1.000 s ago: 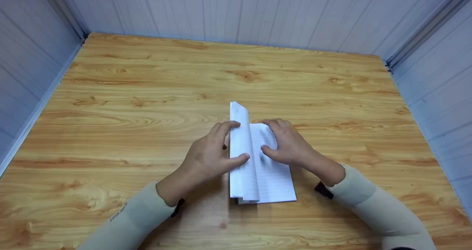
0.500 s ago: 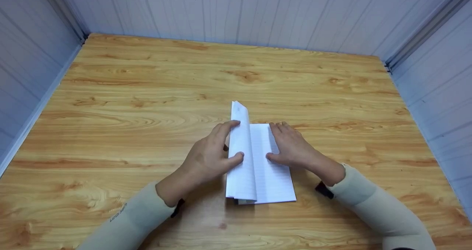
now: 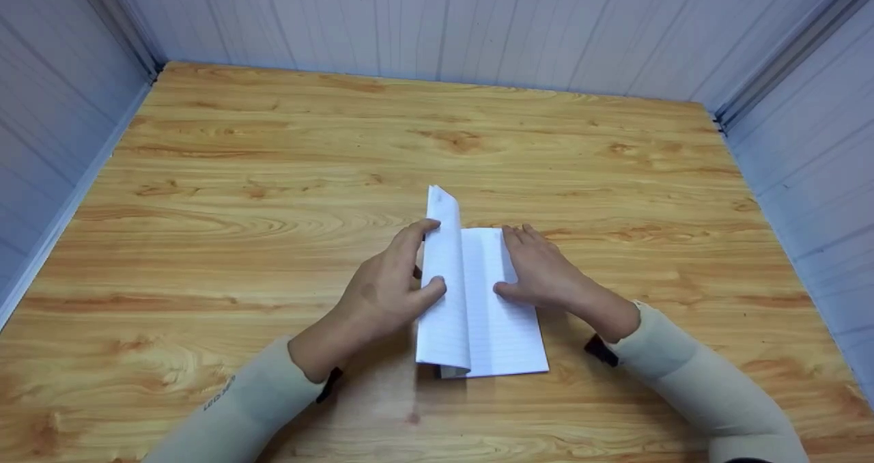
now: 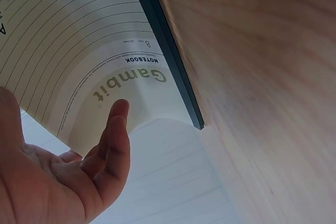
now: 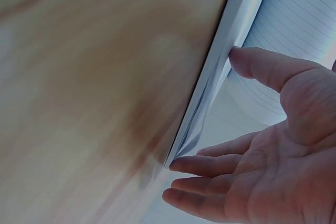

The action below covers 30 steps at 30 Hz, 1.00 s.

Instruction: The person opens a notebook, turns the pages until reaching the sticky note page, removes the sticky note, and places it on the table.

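Observation:
An open notebook (image 3: 509, 347) with white ruled pages lies on the wooden table in front of me. Its left part, a curved stack of pages (image 3: 444, 333), stands raised. My left hand (image 3: 375, 289) pinches this raised part, thumb on the ruled page and fingers behind it. The left wrist view shows the outer cover (image 4: 58, 66), cream with lines and the word Gambit, beside a dark spine strip (image 4: 168, 51). My right hand (image 3: 543, 268) rests on the right page with fingers extended; in the right wrist view its thumb and fingertips are right at the page edge (image 5: 210, 80).
Around the notebook spreads the wood-grain table (image 3: 273, 149). White panel walls stand along its back (image 3: 410, 26), left (image 3: 61, 108) and right (image 3: 812, 149) sides. Both forearms wear pale sleeves, with black straps near the wrists.
My right hand has shifted slightly right and come down onto the right page. The lower end of the raised pages has swung a little left, and my left thumb has moved left and upward.

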### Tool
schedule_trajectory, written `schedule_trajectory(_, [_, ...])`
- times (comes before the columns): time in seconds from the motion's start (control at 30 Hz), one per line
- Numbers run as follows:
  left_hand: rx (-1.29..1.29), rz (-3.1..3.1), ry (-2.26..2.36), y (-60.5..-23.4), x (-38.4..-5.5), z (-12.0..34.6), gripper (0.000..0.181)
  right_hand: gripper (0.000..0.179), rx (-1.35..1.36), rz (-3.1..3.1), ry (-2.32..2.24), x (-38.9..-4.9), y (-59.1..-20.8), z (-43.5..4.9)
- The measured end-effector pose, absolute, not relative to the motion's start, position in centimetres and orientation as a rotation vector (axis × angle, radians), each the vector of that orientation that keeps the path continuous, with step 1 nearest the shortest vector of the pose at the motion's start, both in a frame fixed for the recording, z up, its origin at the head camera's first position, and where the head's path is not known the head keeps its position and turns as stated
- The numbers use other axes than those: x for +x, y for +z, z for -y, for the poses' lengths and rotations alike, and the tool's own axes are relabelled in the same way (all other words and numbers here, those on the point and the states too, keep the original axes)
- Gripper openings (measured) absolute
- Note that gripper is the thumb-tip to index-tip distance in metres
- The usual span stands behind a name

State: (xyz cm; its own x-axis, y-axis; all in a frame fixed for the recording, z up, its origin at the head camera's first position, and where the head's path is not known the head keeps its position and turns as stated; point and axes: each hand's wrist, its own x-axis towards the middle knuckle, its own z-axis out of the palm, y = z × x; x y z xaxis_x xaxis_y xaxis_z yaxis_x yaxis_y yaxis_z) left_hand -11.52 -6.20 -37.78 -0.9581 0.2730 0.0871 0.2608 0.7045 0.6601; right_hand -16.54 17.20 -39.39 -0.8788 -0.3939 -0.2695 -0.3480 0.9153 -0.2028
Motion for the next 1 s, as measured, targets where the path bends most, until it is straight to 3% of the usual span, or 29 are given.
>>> schedule_trajectory(0.5, [0.4,-2.849,1.114,-37.69,-11.38,6.17,0.066,0.089,-0.563,-2.809,-0.402,-17.27,-39.53,-16.76])
schedule_trajectory(0.73, [0.432,-2.862,1.124,-37.77,-11.47,6.29,0.065,0.08,-0.579,-2.784,-0.527,-17.47,-39.52,-16.83])
schedule_trajectory(1.0, [0.423,-2.883,1.114,-37.8,-11.43,6.23,0.065,0.081,-0.466,-2.82,-0.658,-17.42,-39.37,-16.93])
